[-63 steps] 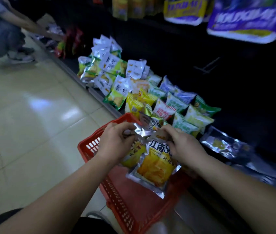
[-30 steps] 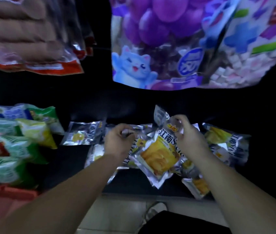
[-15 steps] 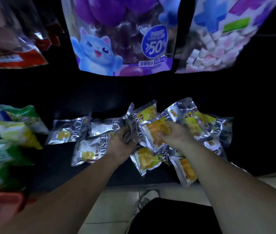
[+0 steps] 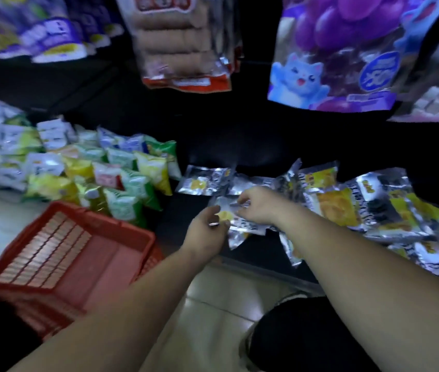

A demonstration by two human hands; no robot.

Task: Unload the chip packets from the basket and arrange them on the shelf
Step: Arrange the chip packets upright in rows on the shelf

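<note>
Starting at the left, the red latticed plastic basket [image 4: 52,251] is seen with a bare floor, though packets were held over it two seconds ago; unloading is judged all but done. Puffy green and yellow packets [image 4: 132,183] are ranked on the dark shelf [image 4: 178,221]. One crinkled silver foil packet [image 4: 240,225] is pinched by the left hand [image 4: 207,229] and the right hand [image 4: 258,208], both shifted leftwards from the glossy heap [image 4: 374,210].

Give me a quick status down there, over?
Left hand, right hand pinch silver packet at shelf. Red basket shows no packets. Nothing blocking.
</note>
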